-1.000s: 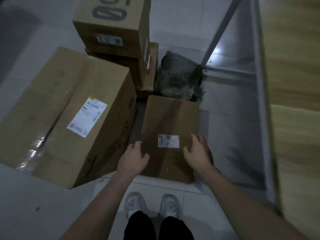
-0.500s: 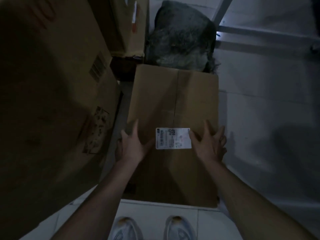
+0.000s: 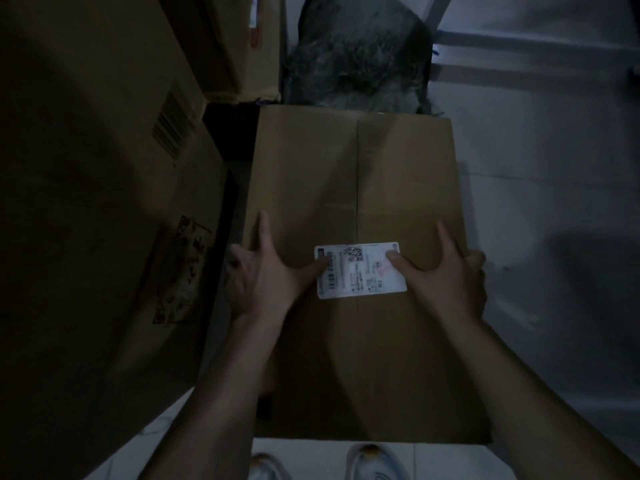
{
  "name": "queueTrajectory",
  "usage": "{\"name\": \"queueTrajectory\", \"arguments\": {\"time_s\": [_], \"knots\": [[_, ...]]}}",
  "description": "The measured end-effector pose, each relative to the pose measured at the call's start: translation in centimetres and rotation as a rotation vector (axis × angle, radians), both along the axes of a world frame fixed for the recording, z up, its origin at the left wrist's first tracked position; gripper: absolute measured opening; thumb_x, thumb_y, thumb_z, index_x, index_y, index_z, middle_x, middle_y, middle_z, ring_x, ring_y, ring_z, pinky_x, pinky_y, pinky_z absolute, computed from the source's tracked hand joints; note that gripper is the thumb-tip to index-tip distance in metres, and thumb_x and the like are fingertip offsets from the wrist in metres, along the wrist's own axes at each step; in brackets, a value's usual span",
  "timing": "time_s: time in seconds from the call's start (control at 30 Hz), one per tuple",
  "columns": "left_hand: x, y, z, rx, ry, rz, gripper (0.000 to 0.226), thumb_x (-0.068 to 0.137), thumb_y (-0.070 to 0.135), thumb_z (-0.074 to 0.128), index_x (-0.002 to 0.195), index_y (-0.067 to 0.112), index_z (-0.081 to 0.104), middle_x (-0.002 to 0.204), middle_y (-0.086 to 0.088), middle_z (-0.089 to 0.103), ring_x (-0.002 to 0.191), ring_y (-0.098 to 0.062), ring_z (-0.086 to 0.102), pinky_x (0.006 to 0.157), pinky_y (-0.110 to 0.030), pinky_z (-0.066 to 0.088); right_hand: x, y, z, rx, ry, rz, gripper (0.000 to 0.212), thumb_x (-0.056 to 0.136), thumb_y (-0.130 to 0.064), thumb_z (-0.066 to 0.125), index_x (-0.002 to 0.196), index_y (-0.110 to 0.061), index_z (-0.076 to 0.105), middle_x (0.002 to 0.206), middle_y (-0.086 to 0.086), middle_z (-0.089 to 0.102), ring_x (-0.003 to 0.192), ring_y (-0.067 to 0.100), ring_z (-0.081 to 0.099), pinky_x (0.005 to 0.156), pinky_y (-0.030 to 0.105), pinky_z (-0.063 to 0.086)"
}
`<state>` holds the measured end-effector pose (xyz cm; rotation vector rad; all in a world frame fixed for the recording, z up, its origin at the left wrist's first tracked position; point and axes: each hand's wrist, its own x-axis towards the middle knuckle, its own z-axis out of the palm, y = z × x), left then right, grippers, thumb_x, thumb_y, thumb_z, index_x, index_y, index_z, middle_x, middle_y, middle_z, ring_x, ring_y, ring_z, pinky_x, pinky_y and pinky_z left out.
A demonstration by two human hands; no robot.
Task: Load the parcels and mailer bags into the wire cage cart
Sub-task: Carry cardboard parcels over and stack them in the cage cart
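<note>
- The large carton (image 3: pixel 86 202) stands just left of the parcel, with a dark gap between them.
- The cardboard parcel (image 3: pixel 353 168) lies straight ahead, its long axis running away from the person and its far edge against the grey mailer bag (image 3: pixel 356 53).
- The left hand (image 3: pixel 263 271) and right hand (image 3: pixel 446 278) grip the parcel's long edges level with each other, thumbs on top and fingers curled over the sides.
- The shipping label (image 3: pixel 360 270) sits between the thumbs.

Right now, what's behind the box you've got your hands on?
A crumpled dark grey mailer bag sits just past the far edge of the labelled box. The box covers the bag's bottom, so whether they touch can't be seen.
</note>
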<state>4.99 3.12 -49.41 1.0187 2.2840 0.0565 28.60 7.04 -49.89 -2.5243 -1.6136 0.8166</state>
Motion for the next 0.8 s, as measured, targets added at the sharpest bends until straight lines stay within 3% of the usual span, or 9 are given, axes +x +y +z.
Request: {"name": "queueTrajectory", "arguments": {"time_s": [0.27,0.4,0.57,0.8], "knots": [[-1.5,-0.2,15.0,0.022,0.014,-0.035,0.125,0.056,0.097,0.052,0.153,0.046,-0.009,0.145,-0.018,0.027,0.127,-0.041,0.043,0.099,-0.049,0.041,-1.5,0.8,14.5,-0.019,-0.025,0.048,0.109,0.061,-0.094,0.054,0.153,-0.050,0.014,0.144,0.016,0.032,0.124,0.040,0.047,0.099,0.051,0.043],[-1.8,0.0,22.2,0.027,0.115,-0.061,0.122,0.058,0.100,0.041,0.155,0.042,-0.003,0.141,-0.021,0.035,0.117,-0.040,0.052,0.083,-0.042,0.046,-2.7,1.4,22.5,-0.034,-0.033,0.074,0.113,0.061,-0.094,0.052,0.154,-0.047,0.011,0.147,0.018,0.030,0.126,0.042,0.043,0.103,0.052,0.039],[-2.8,2.2,31.3,0.053,0.240,-0.084,0.117,0.062,0.099,0.036,0.156,0.041,0.000,0.132,-0.023,0.039,0.109,-0.042,0.053,0.076,-0.041,0.039,-3.4,1.3,32.0,-0.056,0.031,0.077,0.127,0.051,-0.097,0.058,0.155,-0.045,0.005,0.149,0.019,0.024,0.131,0.044,0.037,0.105,0.055,0.034],[-3.2,3.7,45.6,0.097,0.359,-0.214,0.111,0.066,0.096,0.039,0.157,0.039,0.009,0.135,-0.020,0.043,0.108,-0.040,0.057,0.073,-0.038,0.037,-2.1,-0.4,43.5,-0.055,0.139,0.082,0.131,0.043,-0.104,0.049,0.154,-0.049,0.007,0.146,0.018,0.032,0.128,0.039,0.048,0.097,0.050,0.048]]}}
